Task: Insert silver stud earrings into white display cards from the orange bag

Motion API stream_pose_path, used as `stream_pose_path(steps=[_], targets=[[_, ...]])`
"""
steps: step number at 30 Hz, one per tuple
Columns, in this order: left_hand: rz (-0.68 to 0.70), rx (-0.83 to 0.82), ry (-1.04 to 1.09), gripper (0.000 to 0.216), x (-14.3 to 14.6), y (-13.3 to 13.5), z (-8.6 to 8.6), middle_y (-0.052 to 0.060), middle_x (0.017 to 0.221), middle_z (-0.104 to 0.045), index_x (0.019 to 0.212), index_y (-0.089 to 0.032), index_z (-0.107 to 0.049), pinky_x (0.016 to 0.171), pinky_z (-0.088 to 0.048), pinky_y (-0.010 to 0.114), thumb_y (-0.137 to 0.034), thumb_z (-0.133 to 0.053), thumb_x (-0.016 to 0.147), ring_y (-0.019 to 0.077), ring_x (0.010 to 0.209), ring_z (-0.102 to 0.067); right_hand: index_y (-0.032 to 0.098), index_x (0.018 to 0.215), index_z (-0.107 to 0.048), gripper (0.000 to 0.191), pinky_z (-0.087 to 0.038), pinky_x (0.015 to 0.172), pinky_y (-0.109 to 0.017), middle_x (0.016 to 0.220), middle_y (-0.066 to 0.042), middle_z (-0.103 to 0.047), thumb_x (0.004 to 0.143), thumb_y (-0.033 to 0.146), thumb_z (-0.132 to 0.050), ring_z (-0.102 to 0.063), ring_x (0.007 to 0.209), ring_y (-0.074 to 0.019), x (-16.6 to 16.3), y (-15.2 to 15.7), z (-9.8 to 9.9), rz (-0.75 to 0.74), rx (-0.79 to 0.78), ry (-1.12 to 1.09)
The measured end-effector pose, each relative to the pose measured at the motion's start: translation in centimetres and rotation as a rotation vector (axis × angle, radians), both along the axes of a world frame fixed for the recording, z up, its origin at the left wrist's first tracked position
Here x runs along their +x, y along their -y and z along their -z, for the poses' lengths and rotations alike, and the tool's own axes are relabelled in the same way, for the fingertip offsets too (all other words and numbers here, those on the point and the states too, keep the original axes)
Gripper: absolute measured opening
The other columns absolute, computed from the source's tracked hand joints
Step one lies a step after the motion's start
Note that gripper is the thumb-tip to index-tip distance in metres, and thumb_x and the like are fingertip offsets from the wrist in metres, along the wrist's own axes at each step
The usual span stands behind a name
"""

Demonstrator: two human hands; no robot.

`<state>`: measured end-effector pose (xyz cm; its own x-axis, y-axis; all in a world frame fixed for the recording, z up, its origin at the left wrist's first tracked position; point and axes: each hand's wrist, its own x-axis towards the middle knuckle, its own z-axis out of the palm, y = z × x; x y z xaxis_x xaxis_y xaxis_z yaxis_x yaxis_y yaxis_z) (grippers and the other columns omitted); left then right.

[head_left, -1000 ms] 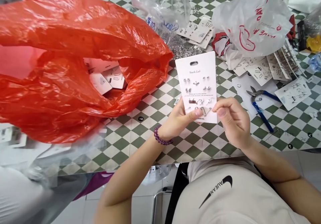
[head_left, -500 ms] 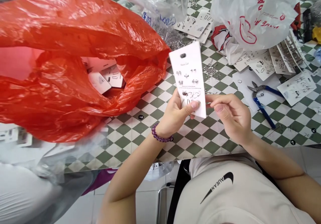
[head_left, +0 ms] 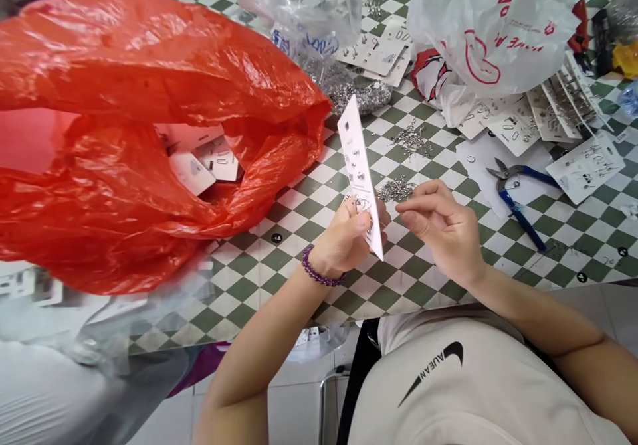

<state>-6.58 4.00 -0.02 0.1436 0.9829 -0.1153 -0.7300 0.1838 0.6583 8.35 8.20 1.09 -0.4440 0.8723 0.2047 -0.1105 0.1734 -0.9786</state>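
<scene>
My left hand (head_left: 346,239), with a purple bead bracelet on the wrist, grips the lower end of a white earring card (head_left: 357,166). The card stands nearly edge-on to me, its face with small silver earrings turned right. My right hand (head_left: 438,222) hovers just right of the card's lower edge, thumb and forefinger pinched together; what they hold, if anything, is too small to make out. Below and behind both hands lies a small heap of loose silver pieces (head_left: 396,189) on the green-and-white checked table (head_left: 249,279).
A large orange plastic bag (head_left: 149,133) with white cards inside fills the left. A clear bag (head_left: 304,3) and a white printed bag (head_left: 491,26) sit at the back. Blue-handled pliers (head_left: 518,196) and more earring cards (head_left: 583,166) lie at right.
My left hand has turned the card from facing me to nearly edge-on and shifted it left. My right hand has come off the card's lower corner, staying pinched.
</scene>
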Motion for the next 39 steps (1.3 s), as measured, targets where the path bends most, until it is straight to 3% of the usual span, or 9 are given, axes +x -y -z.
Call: stream_pose_path(steps=[6, 10, 13, 16, 22, 39], targets=[[-0.073, -0.107, 0.059, 0.052, 0.7, 0.1, 0.0, -0.010, 0.053, -0.033, 0.067, -0.021, -0.042, 0.029, -0.026, 0.013, -0.044, -0.087, 0.055, 0.0027, 0.038, -0.023, 0.032, 0.085, -0.075, 0.006, -0.052, 0.066, -0.025, 0.076, 0.002, -0.057, 0.082, 0.035, -0.071, -0.055, 0.071, -0.0097, -1.1, 1.1, 0.4, -0.071, -0.254, -0.130], [-0.056, -0.055, -0.002, 0.046, 1.2, 0.2, -0.1, -0.009, 0.053, -0.031, 0.067, -0.020, -0.045, 0.031, -0.029, 0.012, -0.046, -0.083, 0.061, 0.0022, 0.038, -0.025, 0.033, 0.088, -0.076, 0.008, -0.052, 0.063, -0.025, 0.078, 0.001, -0.059, 0.083, 0.037, -0.070, -0.055, 0.073, -0.0104, -1.1, 1.2, 0.1, -0.036, -0.215, -0.129], [-0.045, -0.033, 0.010, 0.044, 1.4, 0.4, 0.1, -0.009, 0.056, -0.034, 0.067, -0.020, -0.047, 0.032, -0.030, 0.013, -0.046, -0.082, 0.062, 0.0017, 0.039, -0.026, 0.035, 0.088, -0.076, 0.007, -0.054, 0.071, -0.026, 0.078, 0.002, -0.060, 0.082, 0.036, -0.071, -0.057, 0.077, -0.0107, -1.1, 1.2, -0.1, -0.063, -0.184, -0.142], [-0.067, -0.069, 0.050, 0.045, 1.3, 0.5, 0.3, -0.007, 0.066, -0.041, 0.069, -0.020, -0.047, 0.031, -0.029, 0.013, -0.045, -0.083, 0.059, 0.0006, 0.040, -0.027, 0.036, 0.087, -0.075, 0.006, -0.055, 0.079, -0.028, 0.079, 0.002, -0.061, 0.082, 0.035, -0.072, -0.060, 0.082, -0.0109, -1.2, 1.2, 0.1, -0.091, -0.210, -0.192], [-0.061, -0.095, 0.076, 0.045, 1.3, 0.6, 0.5, -0.006, 0.073, -0.044, 0.071, -0.020, -0.049, 0.033, -0.032, 0.013, -0.044, -0.084, 0.058, -0.0001, 0.042, -0.028, 0.036, 0.086, -0.076, 0.007, -0.055, 0.081, -0.027, 0.081, 0.001, -0.063, 0.082, 0.032, -0.072, -0.062, 0.093, -0.0120, -1.3, 1.3, 0.4, -0.099, -0.258, -0.229], [-0.076, -0.144, 0.057, 0.048, 1.5, 0.5, 0.2, -0.007, 0.072, -0.045, 0.073, -0.020, -0.049, 0.033, -0.032, 0.013, -0.045, -0.086, 0.055, 0.0005, 0.043, -0.031, 0.031, 0.083, -0.076, 0.006, -0.057, 0.063, -0.021, 0.076, 0.001, -0.065, 0.082, 0.032, -0.071, -0.059, 0.078, -0.0107, -1.3, 1.2, 0.2, -0.135, -0.325, -0.255]])
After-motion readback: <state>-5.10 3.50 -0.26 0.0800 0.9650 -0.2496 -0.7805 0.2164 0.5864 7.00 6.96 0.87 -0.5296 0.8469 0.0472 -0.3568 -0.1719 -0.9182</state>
